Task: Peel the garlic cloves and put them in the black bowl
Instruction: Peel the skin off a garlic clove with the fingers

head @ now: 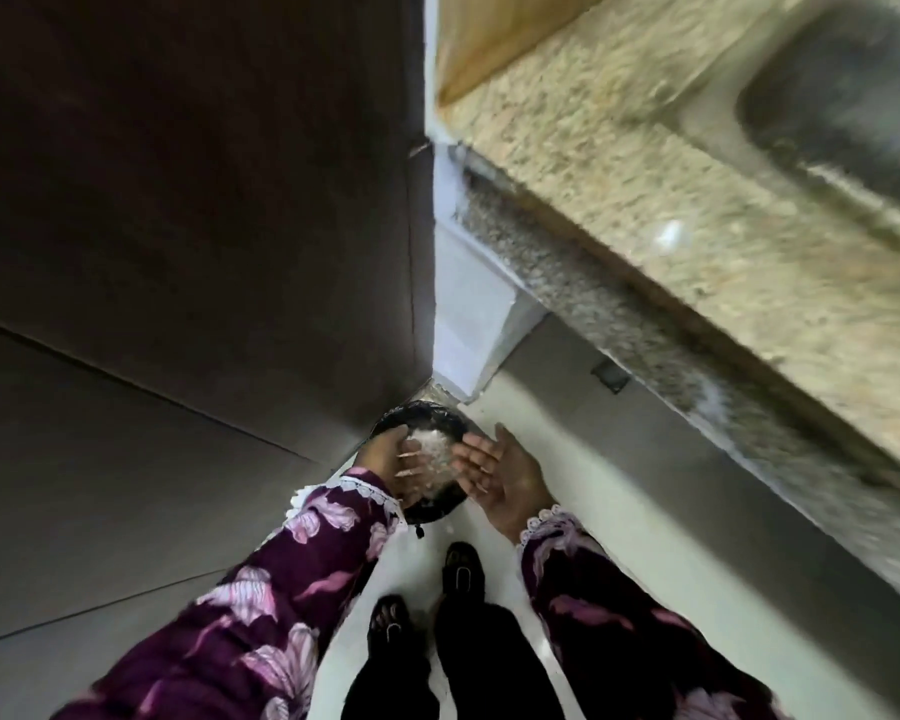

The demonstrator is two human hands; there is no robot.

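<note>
A round black container [434, 411] with a shiny black lining stands on the floor in the corner, below my hands. A pale heap of papery garlic skins [434, 452] shows over its mouth, between my hands. My left hand [388, 457] hovers palm down above the container's left side, with its fingers spread and pointing at the skins. My right hand [502, 478] is open, palm turned inward, at the container's right edge. No garlic cloves can be made out. The picture is blurred.
A speckled granite counter [645, 200] runs along the right, with a steel sink [853, 96] at the upper right. A tall dark panel [178, 200] fills the left. My feet in black sandals [461, 569] stand on the white floor [619, 511].
</note>
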